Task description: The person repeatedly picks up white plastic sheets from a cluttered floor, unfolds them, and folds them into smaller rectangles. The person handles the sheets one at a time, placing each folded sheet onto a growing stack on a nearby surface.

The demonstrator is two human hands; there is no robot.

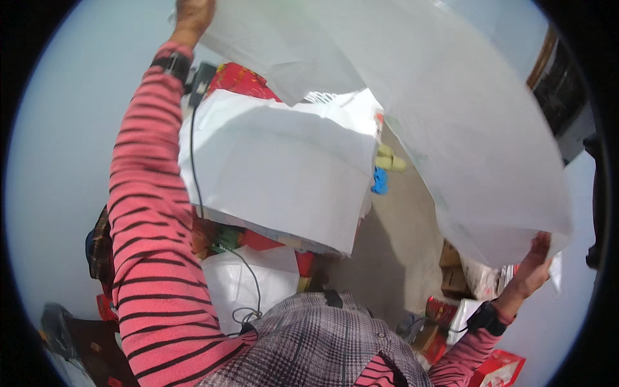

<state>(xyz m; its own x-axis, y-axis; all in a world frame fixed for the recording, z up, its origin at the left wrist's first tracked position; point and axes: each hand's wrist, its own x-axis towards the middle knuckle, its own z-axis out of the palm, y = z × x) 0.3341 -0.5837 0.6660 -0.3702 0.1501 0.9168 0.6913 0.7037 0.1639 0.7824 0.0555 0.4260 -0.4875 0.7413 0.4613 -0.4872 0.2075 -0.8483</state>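
A large, thin translucent white sheet (411,87) is stretched in the air between my hands. My left hand (194,17), raised at the top left, grips one edge. Low on the right, my right hand (529,271) has its fingers on the sheet's lower corner, partly behind it. Beneath lies a low table or stack covered in smooth white sheeting (280,169), shaded in its middle and brightly lit along the far edge. The sheet's top end runs out of view.
A dark cable (194,159) crosses the left side of the covered surface. Red patterned fabric (242,80) lies behind it. Yellow slippers (390,159) and a blue item (380,181) are on the floor. Cardboard boxes (454,271) and red bags (498,367) stand at the right.
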